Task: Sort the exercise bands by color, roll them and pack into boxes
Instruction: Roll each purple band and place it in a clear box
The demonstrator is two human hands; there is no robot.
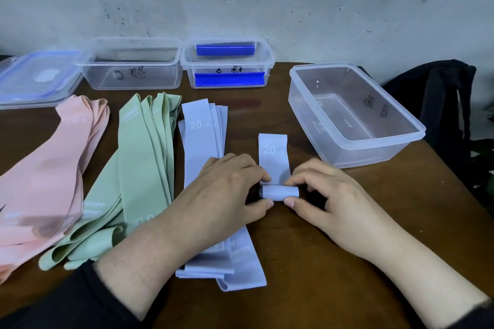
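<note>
We keep the half-rolled pale blue elastic band (279,192) tight on the brown wooden table (334,262), left hand (230,189) and right hand (326,192) pinching its ends, rolling evenly toward the clear plastic box (355,139).

pink bands (40,181) cut off at left edge, box lid (37,77) likewise, handwritten box labels (131,73) illegible

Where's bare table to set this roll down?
Bare wood lies right of the right hand, below the empty box, and between the blue band pile and that box. Left is crowded: pink bands, green bands.
</note>
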